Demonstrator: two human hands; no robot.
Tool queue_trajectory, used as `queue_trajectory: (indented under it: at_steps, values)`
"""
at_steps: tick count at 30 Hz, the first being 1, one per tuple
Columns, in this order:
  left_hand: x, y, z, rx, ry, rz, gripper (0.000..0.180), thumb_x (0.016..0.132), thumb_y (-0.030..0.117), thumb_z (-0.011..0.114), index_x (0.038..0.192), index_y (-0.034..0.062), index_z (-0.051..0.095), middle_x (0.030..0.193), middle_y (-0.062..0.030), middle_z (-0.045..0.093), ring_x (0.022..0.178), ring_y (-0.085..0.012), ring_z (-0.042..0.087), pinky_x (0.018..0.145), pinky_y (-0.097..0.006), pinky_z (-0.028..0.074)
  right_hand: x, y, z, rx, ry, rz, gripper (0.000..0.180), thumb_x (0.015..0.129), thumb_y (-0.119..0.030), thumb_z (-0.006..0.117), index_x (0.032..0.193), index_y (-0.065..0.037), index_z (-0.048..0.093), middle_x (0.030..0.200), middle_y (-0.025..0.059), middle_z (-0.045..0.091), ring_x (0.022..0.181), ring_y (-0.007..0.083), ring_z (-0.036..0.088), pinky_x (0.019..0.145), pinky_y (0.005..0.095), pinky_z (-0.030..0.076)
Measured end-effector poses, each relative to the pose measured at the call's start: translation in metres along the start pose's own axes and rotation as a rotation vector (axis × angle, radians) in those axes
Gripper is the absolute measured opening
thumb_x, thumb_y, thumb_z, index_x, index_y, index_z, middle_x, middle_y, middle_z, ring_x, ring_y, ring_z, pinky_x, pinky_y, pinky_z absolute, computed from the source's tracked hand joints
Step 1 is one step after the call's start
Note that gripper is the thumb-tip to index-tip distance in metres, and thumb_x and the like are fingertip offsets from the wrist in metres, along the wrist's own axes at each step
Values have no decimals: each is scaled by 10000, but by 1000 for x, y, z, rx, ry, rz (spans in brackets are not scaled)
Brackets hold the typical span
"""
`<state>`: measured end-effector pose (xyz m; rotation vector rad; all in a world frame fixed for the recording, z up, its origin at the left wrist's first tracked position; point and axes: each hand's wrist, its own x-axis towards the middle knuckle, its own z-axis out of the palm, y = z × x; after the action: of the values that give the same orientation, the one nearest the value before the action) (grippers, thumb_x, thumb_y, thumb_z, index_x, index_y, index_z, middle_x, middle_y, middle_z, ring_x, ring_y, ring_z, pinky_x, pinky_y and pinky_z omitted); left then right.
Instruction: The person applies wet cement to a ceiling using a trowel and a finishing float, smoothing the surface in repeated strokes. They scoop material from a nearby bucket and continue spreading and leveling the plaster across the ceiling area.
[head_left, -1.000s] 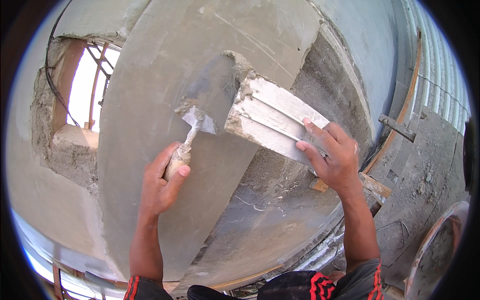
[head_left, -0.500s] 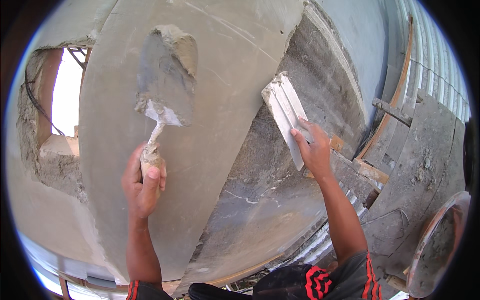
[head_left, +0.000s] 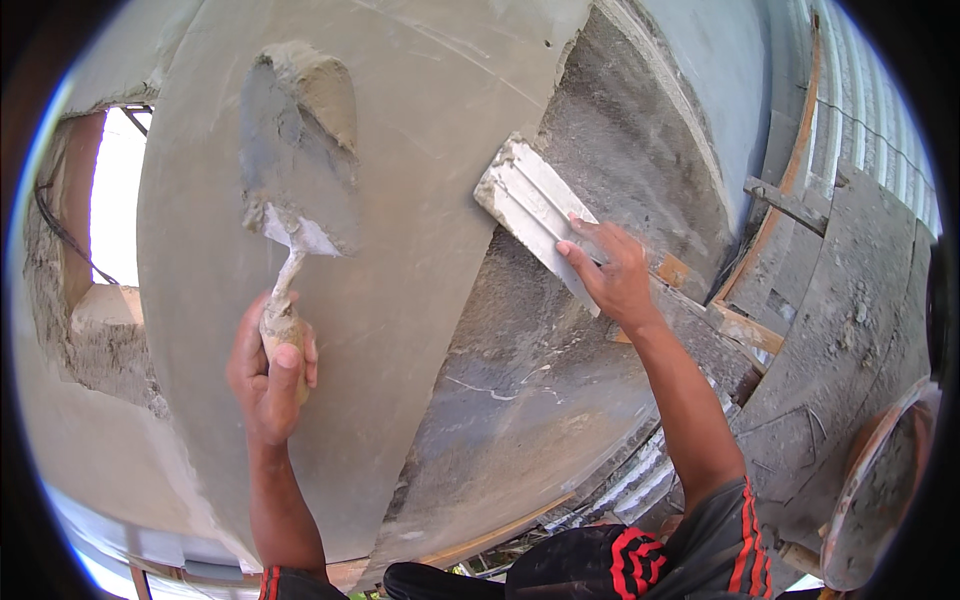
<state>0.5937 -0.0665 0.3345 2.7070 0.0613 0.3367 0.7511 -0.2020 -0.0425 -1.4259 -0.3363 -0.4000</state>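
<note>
My left hand (head_left: 270, 370) is closed round the handle of a mortar-caked trowel (head_left: 290, 170). The trowel's blade points up in front of the plastered wall (head_left: 400, 250) and carries wet grey mortar (head_left: 318, 85) near its tip. In my right hand (head_left: 612, 272) is a flat plastering float (head_left: 545, 210) with a ridged back, tilted up to the left. Some mortar clings to its upper end. The float lies over the border between smooth plaster and the rough, dark bare wall (head_left: 530, 310); its working face is hidden, so contact with the wall I cannot tell.
At the left, a rough-edged window opening (head_left: 120, 210) has a dark cable in it. On the right are mortar-splashed boards (head_left: 840, 310), wooden pieces (head_left: 750, 328) and corrugated metal sheeting (head_left: 870, 110). A round mortar-stained tub (head_left: 875, 490) stands at the lower right.
The float has shifted left onto the edge of the smooth plaster and tilted further left. My left hand and the trowel have moved slightly left in the view, which has itself shifted a little.
</note>
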Motion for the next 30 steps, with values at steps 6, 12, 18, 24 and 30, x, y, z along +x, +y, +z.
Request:
queue_trajectory:
  at_steps: [6,12,18,24,30]
  values:
    - [-3,0,-1,20,14,-16,653,1061,469,644,1439,-53,537,821,-65,604,621,-93,521,549,-246,416,-11,-7,2,78,56,-27,389,939,-313,840,1221,-50,788,976,138,765,821,292,744,732,400,590]
    - [-2,1,-2,17,5,-19,659,1057,468,649,1442,-53,532,822,-66,603,619,-94,520,539,-242,413,17,9,1,-31,34,-24,399,937,-328,841,1229,-60,792,973,131,758,827,277,749,728,396,598]
    - [-3,-2,-1,-9,15,-10,653,1056,470,647,1434,-50,532,809,-68,597,608,-97,519,535,-239,414,6,6,0,73,139,-59,389,934,-318,845,1217,-56,792,1034,144,791,876,302,760,796,411,603]
    - [-2,-3,-4,22,-2,-8,659,1054,481,649,1428,-50,535,795,-68,592,603,-101,518,534,-240,413,20,-2,-4,29,-47,-17,352,938,-316,840,1179,-62,802,1048,149,797,863,312,754,780,406,598]
    - [-2,-3,-3,-7,29,4,660,1052,476,657,1426,-53,534,798,-75,593,602,-104,518,533,-246,417,43,26,-13,-8,185,-66,390,940,-338,842,1184,-36,805,1060,160,797,884,265,768,771,376,596]
